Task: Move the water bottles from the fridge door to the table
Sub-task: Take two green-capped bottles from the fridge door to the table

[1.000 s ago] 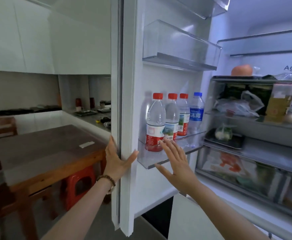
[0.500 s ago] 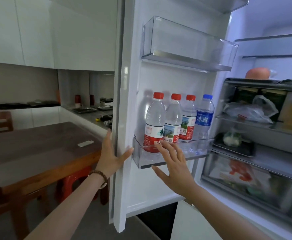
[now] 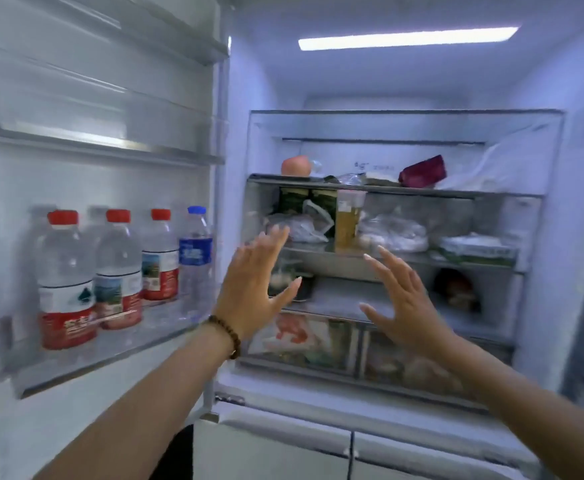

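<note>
- Three red-capped clear plastic water bottles [image 3: 119, 271] and one blue-capped clear plastic water bottle [image 3: 196, 258] stand upright in a row on the transparent fridge-door shelf [image 3: 110, 351], at left.
- Left hand [image 3: 252, 285], with a brown bead bracelet [image 3: 228, 336], and right hand [image 3: 404, 299]: each grip is open, fingers spread, holding nothing, raised before the fridge interior, apart from the bottles.
- Step in hand, as judged: reaching. Turn toward the door, wrap one bottle at mid-body, and lift it clear of the shelf rail before withdrawing, lest its neighbours topple.
</note>
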The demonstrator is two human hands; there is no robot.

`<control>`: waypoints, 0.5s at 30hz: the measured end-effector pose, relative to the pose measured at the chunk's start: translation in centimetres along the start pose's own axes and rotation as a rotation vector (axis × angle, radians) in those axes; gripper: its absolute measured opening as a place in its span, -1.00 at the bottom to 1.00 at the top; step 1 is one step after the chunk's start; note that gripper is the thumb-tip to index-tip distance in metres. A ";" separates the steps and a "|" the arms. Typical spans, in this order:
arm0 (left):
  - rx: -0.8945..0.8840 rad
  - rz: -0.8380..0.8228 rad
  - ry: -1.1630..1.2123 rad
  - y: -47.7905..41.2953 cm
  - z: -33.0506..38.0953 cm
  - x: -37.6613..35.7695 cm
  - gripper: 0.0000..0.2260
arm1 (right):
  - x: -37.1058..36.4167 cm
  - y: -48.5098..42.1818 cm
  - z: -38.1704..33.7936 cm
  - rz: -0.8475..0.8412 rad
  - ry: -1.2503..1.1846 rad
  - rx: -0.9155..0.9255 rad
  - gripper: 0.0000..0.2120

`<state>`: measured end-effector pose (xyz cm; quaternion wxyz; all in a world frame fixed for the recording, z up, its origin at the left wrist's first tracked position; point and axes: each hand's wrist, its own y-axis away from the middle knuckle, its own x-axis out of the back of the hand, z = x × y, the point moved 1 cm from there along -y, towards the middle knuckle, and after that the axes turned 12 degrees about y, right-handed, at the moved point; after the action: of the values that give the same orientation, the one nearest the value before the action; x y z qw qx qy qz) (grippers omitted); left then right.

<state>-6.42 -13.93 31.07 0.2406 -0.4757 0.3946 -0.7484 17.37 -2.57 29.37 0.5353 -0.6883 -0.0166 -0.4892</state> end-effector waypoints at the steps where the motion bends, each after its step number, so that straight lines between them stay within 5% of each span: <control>1: 0.002 -0.048 -0.007 -1.2 1.4 -2.8 -0.38 | 2.1 1.2 3.0 -0.008 0.068 -0.030 -0.30; 8: -0.165 -0.176 0.201 -8.6 15.1 -19.5 -0.41 | 18.0 10.8 18.2 -0.061 0.474 -0.283 -0.28; 15: -0.330 -0.249 0.522 -12.2 29.9 -27.2 -0.37 | 28.2 19.8 23.0 0.038 0.648 -0.521 -0.29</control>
<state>32.52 2.27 33.95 -0.0422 -0.3451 0.4976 -0.7947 57.99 -7.80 35.84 0.3297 -0.6113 0.2900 -0.6584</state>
